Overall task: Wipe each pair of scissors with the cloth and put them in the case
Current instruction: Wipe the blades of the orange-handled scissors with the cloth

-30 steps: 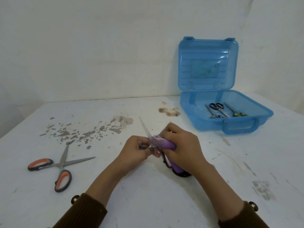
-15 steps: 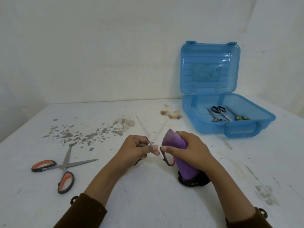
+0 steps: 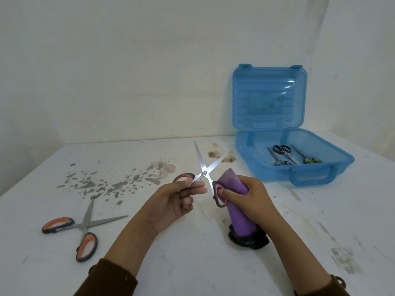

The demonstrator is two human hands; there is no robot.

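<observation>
Orange-handled scissors (image 3: 80, 228) far left on white worktop (image 3: 192, 263), blades apart, lying flat, well clear of both hands. Grey speckled stains (image 3: 102, 184) beyond them on worktop surface.

Left hand (image 3: 173, 201) raised above worktop, palm turned up, grip closed lightly on red-and-black scissors (image 3: 204, 174): fingertips (image 3: 198, 185) pinching shank just below pivot, one handle loop (image 3: 183, 178) resting over top of fingers. Lower fingers curled loosely into palm. Scissors spread wide in an X, both blades pointing up and away.

Right hand (image 3: 250, 197) just beside, grip clenched round rolled purple cloth (image 3: 237, 201), roll held upright, slightly tilted. Thumb (image 3: 232, 193) pressed against second handle loop (image 3: 220, 195), pinning that loop to side of cloth. Lower end of roll touching a dark, crumpled mass (image 3: 248, 239) on worktop; cannot tell whether that mass is part of the cloth. Brown sleeves (image 3: 111, 278) at both wrists.

Blue case (image 3: 271, 133) far right at back of worktop, lid standing open and upright against wall (image 3: 128, 60). Inside tray: black-handled scissors (image 3: 283, 151), green-handled scissors (image 3: 307, 158), plus a further metal pair (image 3: 277, 160) lying alongside, all flat on tray floor. Carry handle (image 3: 312, 176) on near side of case. Brown stain (image 3: 215, 153) on worktop between raised blades and case.
</observation>
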